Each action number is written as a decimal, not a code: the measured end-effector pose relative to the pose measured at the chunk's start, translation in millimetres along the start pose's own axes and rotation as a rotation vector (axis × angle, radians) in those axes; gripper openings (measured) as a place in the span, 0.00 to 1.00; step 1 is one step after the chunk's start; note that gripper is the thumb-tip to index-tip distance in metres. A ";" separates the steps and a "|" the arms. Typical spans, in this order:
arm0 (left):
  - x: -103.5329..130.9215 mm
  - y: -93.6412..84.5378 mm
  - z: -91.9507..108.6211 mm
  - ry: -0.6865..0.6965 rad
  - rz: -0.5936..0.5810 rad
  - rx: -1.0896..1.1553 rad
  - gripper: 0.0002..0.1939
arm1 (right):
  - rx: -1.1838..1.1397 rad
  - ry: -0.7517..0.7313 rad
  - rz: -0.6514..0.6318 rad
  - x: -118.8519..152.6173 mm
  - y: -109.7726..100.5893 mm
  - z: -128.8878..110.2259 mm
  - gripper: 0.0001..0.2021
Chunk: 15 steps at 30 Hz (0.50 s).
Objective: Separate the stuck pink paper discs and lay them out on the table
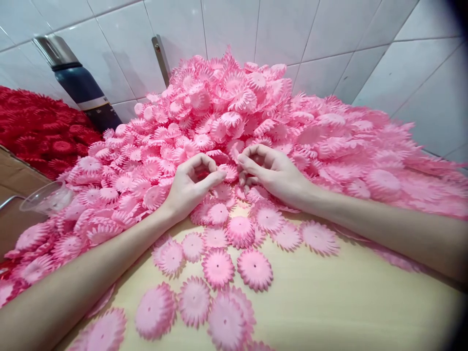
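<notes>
My left hand [197, 184] is closed, thumb and forefinger pinched at the edge of a small pink scalloped petal disc [229, 173]. Close by on the right, my right hand [272, 170] also makes a pinch with its thumb and forefinger. Whatever lies between those right fingertips is too small to make out. Both hands are just in front of a big heap of pink petal discs [234, 100]. Below them, loose discs with scalloped edges lie on the pale yellow table, among them one with a dark centre hole [255, 268].
A dark blue bottle [82, 85] with a steel cap leans at the back left, beside a pile of red petal discs [47, 126]. A clear plastic cup [46, 199] lies near a cardboard box [18, 183]. White wall tiles [285, 29] stand behind the heap.
</notes>
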<state>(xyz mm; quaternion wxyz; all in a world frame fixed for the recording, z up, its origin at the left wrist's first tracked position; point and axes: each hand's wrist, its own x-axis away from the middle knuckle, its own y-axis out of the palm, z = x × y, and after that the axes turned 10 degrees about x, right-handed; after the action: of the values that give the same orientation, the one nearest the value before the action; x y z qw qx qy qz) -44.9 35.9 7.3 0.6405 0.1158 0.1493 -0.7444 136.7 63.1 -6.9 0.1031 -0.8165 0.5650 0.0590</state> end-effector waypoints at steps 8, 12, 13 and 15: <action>-3.8 -1.1 -6.4 0.062 0.067 -0.015 0.07 | 0.302 -0.225 -0.264 11.2 -4.7 -13.0 0.18; -4.0 -2.4 -6.1 0.073 0.065 -0.050 0.06 | 0.430 -0.315 -0.478 15.7 -5.0 -14.7 0.21; -4.0 -2.3 -5.6 0.073 0.070 -0.058 0.06 | 0.455 -0.296 -0.508 16.3 -4.8 -14.6 0.24; -4.1 -1.7 -4.3 0.065 0.080 -0.064 0.06 | 0.460 -0.233 -0.519 16.7 -4.2 -13.6 0.22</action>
<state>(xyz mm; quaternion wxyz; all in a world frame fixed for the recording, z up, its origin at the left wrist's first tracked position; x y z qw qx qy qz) -46.0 41.6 4.9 0.6678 0.1252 0.1889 -0.7090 146.3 46.2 3.2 0.3593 -0.8759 0.3221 -0.0049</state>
